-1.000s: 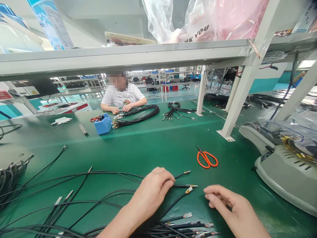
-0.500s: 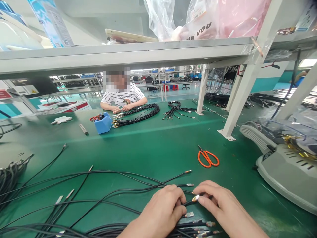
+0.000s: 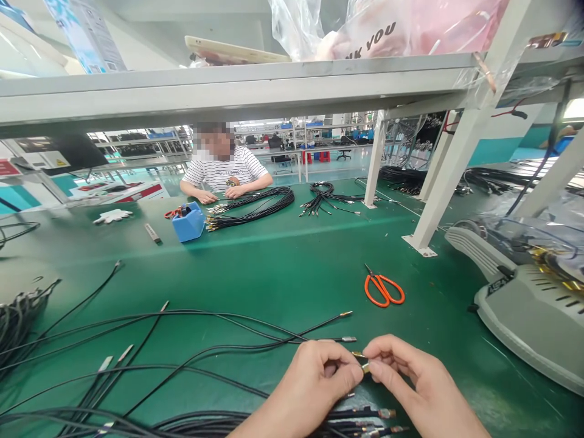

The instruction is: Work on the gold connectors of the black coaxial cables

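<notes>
Near the front of the green table, my left hand (image 3: pixel 322 377) is closed, thumb and fingers pinching a black cable just behind its end. The brass-coloured connector (image 3: pixel 365 368) of that cable shows in the small gap between my hands. My right hand (image 3: pixel 406 377) is closed too, thumb and forefinger pinching the connector's tip, whose far end they cover. Just behind it, another brass cable tip (image 3: pixel 358 354) lies by my right fingertips. Under my left wrist runs a bundle of black cables (image 3: pixel 196 421), its metal ends (image 3: pixel 371 426) lying between my forearms.
Orange-handled scissors (image 3: pixel 384 289) lie beyond my right hand. A grey machine (image 3: pixel 524 316) stands at the right, beside a white shelf post (image 3: pixel 444 176). Loose cables (image 3: pixel 205 350) cross the table leftward. Opposite, a person (image 3: pixel 228 173) sits by coiled cables (image 3: pixel 264 213) and a blue holder (image 3: pixel 188 224).
My left hand has slid right along the cable, close to the connector. My right fingers have closed over the tip, hiding the whitish part. The view has shifted slightly.
</notes>
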A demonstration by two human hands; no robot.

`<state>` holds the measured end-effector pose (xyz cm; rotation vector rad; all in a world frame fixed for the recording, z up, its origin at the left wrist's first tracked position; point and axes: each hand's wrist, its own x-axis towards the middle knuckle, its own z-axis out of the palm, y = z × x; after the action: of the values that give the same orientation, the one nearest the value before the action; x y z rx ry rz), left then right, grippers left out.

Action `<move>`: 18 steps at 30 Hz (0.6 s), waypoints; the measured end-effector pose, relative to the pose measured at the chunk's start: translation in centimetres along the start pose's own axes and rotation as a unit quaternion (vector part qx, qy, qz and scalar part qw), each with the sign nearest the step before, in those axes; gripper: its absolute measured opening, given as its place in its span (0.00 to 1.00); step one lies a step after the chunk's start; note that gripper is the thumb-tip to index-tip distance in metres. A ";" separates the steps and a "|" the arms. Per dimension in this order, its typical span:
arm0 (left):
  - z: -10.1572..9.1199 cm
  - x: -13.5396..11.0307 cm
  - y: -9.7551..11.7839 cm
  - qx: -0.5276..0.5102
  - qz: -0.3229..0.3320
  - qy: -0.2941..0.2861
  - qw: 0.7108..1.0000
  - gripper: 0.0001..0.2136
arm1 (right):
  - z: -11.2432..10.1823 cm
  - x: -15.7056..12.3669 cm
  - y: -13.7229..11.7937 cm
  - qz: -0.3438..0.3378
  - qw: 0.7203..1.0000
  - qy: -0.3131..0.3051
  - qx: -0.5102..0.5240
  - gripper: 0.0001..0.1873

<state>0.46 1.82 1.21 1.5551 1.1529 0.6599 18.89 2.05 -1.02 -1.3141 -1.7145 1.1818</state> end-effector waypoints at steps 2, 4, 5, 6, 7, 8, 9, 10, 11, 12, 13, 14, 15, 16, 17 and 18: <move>0.0 0.0 0.0 -0.017 -0.013 -0.011 1.000 0.11 | 0.0 -0.1 -0.3 -0.009 1.000 0.007 -0.013 0.08; -0.1 -0.1 0.2 -0.018 -0.013 -0.023 0.999 0.11 | 0.0 -0.2 -0.4 -0.019 1.000 0.010 -0.020 0.08; -0.2 -0.2 0.4 -0.015 -0.014 -0.029 0.999 0.10 | 0.0 -0.2 -0.3 -0.024 1.000 0.009 -0.018 0.08; -0.3 -0.3 0.6 -0.010 -0.017 -0.035 0.999 0.09 | -0.1 -0.2 -0.3 -0.026 1.000 0.010 -0.014 0.09; -0.4 -0.3 0.6 -0.007 -0.020 -0.040 0.999 0.09 | -0.1 -0.2 -0.1 -0.025 1.000 0.013 -0.007 0.09; -0.5 -0.4 0.7 -0.006 -0.019 -0.040 0.999 0.09 | -0.2 -0.2 0.0 -0.021 1.000 0.015 0.002 0.09; -0.7 -0.3 0.6 -0.007 -0.015 -0.033 0.999 0.09 | -0.2 -0.1 0.1 -0.014 1.000 0.017 0.010 0.09; -0.9 -0.3 0.5 -0.008 -0.008 -0.017 1.000 0.09 | -0.3 -0.1 0.2 -0.005 1.000 0.017 0.015 0.09; -1.1 -0.1 0.3 -0.010 -0.002 0.003 1.000 0.10 | -0.3 -0.1 0.3 0.004 1.000 0.016 0.016 0.09; -1.4 0.0 0.1 -0.013 0.000 0.023 1.000 0.10 | -0.3 -0.1 0.3 0.010 1.000 0.014 0.009 0.10; -1.6 0.2 -0.1 -0.015 -0.001 0.042 0.999 0.11 | -0.2 -0.1 0.2 0.011 1.000 0.012 -0.005 0.10; -1.8 0.3 -0.2 -0.018 -0.007 0.055 0.998 0.11 | -0.2 -0.1 0.1 0.006 1.000 0.010 -0.025 0.10; -2.0 0.5 -0.4 -0.023 -0.014 0.064 0.998 0.12 | -0.1 -0.1 0.0 -0.002 0.999 0.006 -0.049 0.10; -2.2 0.6 -0.6 -0.028 -0.018 0.071 0.997 0.12 | 0.0 -0.2 -0.2 -0.015 0.997 -0.001 -0.072 0.11; -2.3 0.7 -0.7 -0.033 -0.018 0.075 0.996 0.12 | 0.1 -0.2 -0.3 -0.027 0.995 -0.011 -0.094 0.11; -2.4 0.8 -0.8 -0.040 -0.015 0.079 0.996 0.11 | 0.1 -0.3 -0.4 -0.038 0.992 -0.025 -0.114 0.12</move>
<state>-1.52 3.53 1.04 1.4367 1.2480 0.8107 18.68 1.73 -0.66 -1.3461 -1.9653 1.0071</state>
